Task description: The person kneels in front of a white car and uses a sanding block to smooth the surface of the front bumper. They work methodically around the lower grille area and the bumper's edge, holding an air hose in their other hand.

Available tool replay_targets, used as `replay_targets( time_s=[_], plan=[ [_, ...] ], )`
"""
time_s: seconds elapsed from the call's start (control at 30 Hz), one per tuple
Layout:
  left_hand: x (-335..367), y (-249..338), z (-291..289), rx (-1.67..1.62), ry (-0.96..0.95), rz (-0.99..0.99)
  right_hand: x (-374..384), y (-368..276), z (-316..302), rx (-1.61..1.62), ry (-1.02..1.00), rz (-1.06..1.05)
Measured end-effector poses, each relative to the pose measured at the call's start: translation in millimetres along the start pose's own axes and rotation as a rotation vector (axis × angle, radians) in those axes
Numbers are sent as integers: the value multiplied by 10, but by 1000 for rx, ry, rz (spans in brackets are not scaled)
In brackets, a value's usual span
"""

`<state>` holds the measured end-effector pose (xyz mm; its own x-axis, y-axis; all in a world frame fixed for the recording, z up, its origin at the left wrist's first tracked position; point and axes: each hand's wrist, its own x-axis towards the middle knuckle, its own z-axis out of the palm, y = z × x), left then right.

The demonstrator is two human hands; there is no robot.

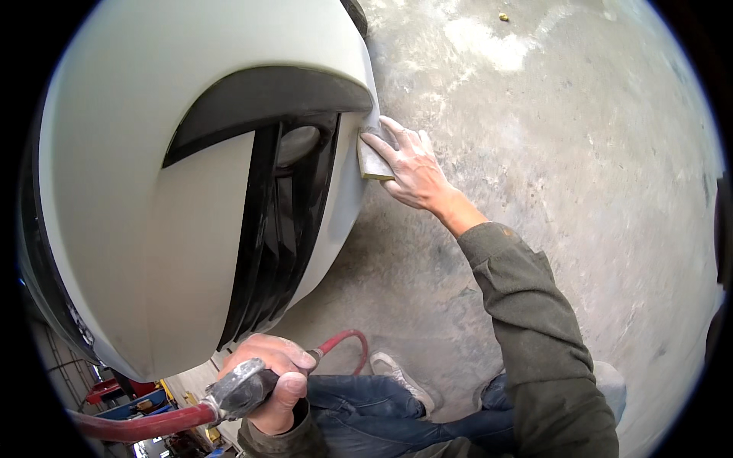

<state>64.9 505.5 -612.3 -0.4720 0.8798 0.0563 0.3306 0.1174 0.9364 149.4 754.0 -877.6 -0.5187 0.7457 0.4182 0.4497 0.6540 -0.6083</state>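
My right hand presses a flat grey sanding pad with a yellowish edge against the side of a pale, matt car bumper. Its fingers are dusted white and spread over the pad's back. Beside the pad is the bumper's black trim, with a black slatted vent below it. At the lower left, my left hand is closed round a dusty black-and-grey fitting. A red hose runs from both sides of this fitting; its exact kind is unclear.
Stained grey concrete floor spreads to the right. The hose loops down close to my shoe. Assorted red and blue items crowd the lower left behind the bumper. A small yellowish object lies on the floor far off.
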Motion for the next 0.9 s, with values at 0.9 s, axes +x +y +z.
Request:
replay_targets(
  time_s=[0.9],
  plan=[
    [949,-344,-193,43,-103,75,959,701,184,264,-114,-21]
  ],
)
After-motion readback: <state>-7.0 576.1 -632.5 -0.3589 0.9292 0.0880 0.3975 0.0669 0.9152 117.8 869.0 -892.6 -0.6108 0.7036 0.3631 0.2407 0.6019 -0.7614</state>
